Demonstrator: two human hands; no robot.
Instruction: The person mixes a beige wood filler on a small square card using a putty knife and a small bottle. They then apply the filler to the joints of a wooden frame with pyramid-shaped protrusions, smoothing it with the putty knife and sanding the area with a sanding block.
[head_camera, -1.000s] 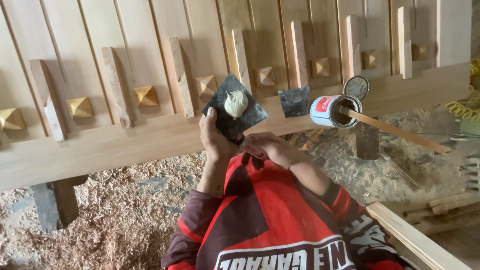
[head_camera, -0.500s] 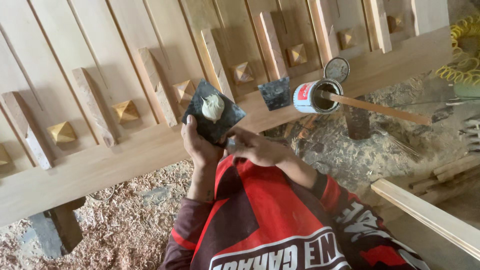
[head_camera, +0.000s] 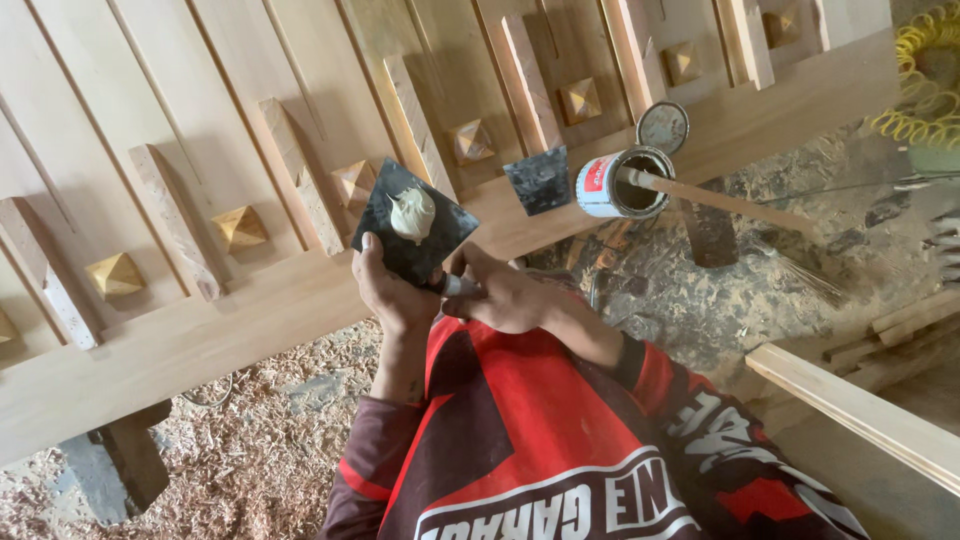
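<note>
A pale dab of putty sits heaped on a dark square plate, and none of it appears spread on the woodwork, so the filling seems barely begun. The wooden panel beyond the hands, with its upright slats and small pyramid blocks, looks bare and unfinished along its whole length.

The left hand is raised in front of the chest, fingers curled shut under the near edge of the plate, thumb lying on its left corner, holding it tilted up toward the panel. The right hand comes in from the right with the forearm bent across the body; it is closed around a small tool with a pale tip that points left, touching or just beside the plate's near corner. Its blade, if it has one, cannot be made out.

On the panel's lower rail to the right stands an open tin with a stick in it, its lid just behind, and a second dark plate beside it. Wood shavings cover the ground below.
</note>
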